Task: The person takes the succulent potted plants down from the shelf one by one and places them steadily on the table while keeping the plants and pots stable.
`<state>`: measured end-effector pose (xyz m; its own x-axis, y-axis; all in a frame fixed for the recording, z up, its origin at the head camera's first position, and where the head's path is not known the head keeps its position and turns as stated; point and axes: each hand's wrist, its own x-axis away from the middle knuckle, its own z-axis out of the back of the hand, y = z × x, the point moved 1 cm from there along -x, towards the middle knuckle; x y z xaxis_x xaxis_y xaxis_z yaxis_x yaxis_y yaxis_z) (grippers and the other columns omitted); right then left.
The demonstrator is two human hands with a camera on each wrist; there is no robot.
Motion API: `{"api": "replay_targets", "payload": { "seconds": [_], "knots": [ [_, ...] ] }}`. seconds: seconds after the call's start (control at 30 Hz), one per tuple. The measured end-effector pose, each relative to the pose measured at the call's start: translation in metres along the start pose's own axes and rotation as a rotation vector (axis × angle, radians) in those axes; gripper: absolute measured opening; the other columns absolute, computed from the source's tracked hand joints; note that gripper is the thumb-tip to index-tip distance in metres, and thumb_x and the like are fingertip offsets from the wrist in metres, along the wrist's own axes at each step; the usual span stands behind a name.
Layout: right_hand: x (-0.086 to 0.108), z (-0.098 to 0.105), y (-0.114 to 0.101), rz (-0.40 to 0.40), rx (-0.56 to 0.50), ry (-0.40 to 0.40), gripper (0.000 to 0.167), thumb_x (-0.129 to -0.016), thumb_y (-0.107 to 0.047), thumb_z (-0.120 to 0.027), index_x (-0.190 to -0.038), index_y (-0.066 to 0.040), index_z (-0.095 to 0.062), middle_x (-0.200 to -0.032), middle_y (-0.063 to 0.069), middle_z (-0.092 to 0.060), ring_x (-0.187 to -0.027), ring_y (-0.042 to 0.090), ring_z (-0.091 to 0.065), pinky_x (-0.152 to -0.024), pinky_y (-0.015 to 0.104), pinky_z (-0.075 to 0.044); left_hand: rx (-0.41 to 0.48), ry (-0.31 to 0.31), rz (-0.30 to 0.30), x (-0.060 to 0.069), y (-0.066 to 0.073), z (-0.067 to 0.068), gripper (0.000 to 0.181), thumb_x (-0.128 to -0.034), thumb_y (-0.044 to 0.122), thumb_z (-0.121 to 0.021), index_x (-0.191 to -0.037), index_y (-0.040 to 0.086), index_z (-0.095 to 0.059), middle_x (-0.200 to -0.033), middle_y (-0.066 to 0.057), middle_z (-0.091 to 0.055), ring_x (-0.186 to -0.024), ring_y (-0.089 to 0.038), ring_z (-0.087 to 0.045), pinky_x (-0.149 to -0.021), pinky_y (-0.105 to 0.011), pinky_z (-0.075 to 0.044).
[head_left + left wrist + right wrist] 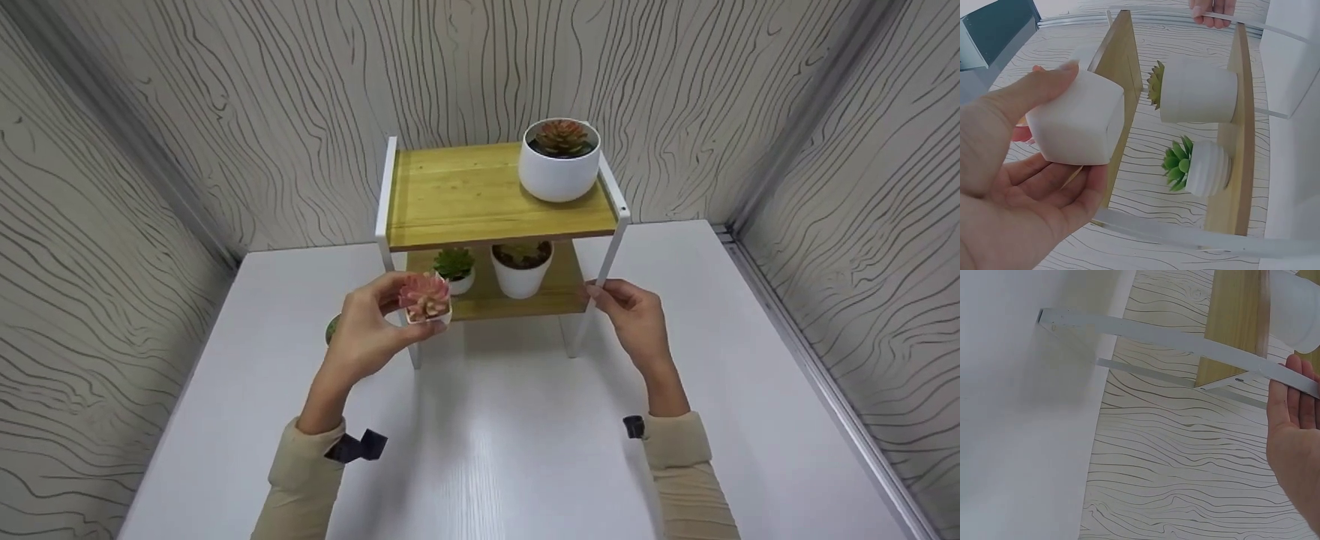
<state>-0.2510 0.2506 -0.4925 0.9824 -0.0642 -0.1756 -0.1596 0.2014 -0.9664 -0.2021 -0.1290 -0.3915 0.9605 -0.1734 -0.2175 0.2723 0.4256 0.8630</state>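
Note:
My left hand (367, 330) grips a small square white pot with a pink succulent (425, 297), held in front of the shelf's left side; in the left wrist view the hand (1033, 185) has thumb and fingers round the white pot (1078, 121). My right hand (637, 322) holds the white front right leg of the two-tier shelf (457, 195) between thumb and fingers. In the right wrist view the right hand's fingers (1292, 399) lie against the white frame (1185, 340).
On the top board stands a round white pot (559, 176) with a reddish succulent. The lower board bears a white pot (521, 274) and a smaller pot with a green succulent (454, 264). A green plant (332, 328) shows partly behind my left hand.

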Motion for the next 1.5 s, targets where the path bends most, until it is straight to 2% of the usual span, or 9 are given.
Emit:
{"api": "replay_targets", "payload": {
  "seconds": [0.27, 0.5, 0.8, 1.0, 1.27, 1.5],
  "knots": [
    [0.002, -0.002, 0.003, -0.02, -0.01, -0.009, 0.038, -0.1, -0.033, -0.073, -0.119, -0.001, -0.076, -0.119, 0.02, -0.076, -0.111, 0.011, -0.074, -0.099, 0.018, -0.056, -0.016, 0.011, 0.073, 0.01, -0.014, 0.0, 0.065, -0.0757, 0.016, -0.095, -0.134, 0.01, -0.067, -0.124, -0.007, -0.074, -0.121, -0.025, -0.07, -0.11, -0.047, -0.055],
    [0.001, 0.0, 0.002, -0.009, -0.001, 0.0, 0.035, -0.101, -0.033, -0.072, -0.118, -0.003, -0.077, -0.115, 0.016, -0.077, -0.11, 0.008, -0.073, -0.1, 0.016, -0.055, 0.009, 0.022, 0.114, 0.016, -0.031, -0.003, 0.066, -0.0755, 0.015, -0.095, -0.134, 0.009, -0.067, -0.125, -0.007, -0.073, -0.121, -0.026, -0.069, -0.111, -0.047, -0.054],
    [0.002, -0.001, 0.002, -0.017, -0.012, 0.01, 0.036, -0.1, -0.03, -0.074, -0.119, 0.0, -0.075, -0.118, 0.016, -0.077, -0.106, 0.005, -0.074, -0.097, 0.018, -0.058, 0.037, 0.03, 0.19, 0.028, -0.055, -0.01, 0.067, -0.0761, 0.014, -0.095, -0.136, 0.007, -0.065, -0.124, -0.008, -0.072, -0.121, -0.025, -0.069, -0.112, -0.048, -0.053],
    [0.003, 0.0, 0.004, -0.027, -0.006, 0.01, 0.037, -0.1, -0.033, -0.074, -0.119, -0.001, -0.076, -0.117, 0.013, -0.078, -0.107, 0.005, -0.074, -0.097, 0.018, -0.057, 0.057, 0.051, 0.212, 0.036, -0.068, -0.015, 0.065, -0.0748, 0.013, -0.095, -0.133, 0.007, -0.066, -0.121, -0.008, -0.073, -0.118, -0.025, -0.071, -0.112, -0.048, -0.054],
    [0.002, 0.0, 0.004, -0.019, 0.0, 0.007, 0.035, -0.101, -0.032, -0.073, -0.12, -0.003, -0.076, -0.118, 0.014, -0.077, -0.108, 0.006, -0.073, -0.098, 0.017, -0.056, 0.057, 0.071, 0.248, 0.044, -0.082, -0.019, 0.066, -0.0765, 0.015, -0.095, -0.135, 0.008, -0.065, -0.126, -0.009, -0.074, -0.123, -0.027, -0.07, -0.113, -0.048, -0.053],
    [0.002, -0.001, 0.004, -0.032, 0.015, 0.009, 0.037, -0.101, -0.035, -0.073, -0.12, -0.004, -0.077, -0.116, 0.014, -0.077, -0.107, 0.007, -0.073, -0.097, 0.016, -0.056, 0.054, 0.117, 0.283, 0.048, -0.097, -0.018, 0.068, -0.0774, 0.014, -0.094, -0.138, 0.005, -0.063, -0.128, -0.012, -0.072, -0.125, -0.029, -0.068, -0.114, -0.048, -0.052]
  ]
}}
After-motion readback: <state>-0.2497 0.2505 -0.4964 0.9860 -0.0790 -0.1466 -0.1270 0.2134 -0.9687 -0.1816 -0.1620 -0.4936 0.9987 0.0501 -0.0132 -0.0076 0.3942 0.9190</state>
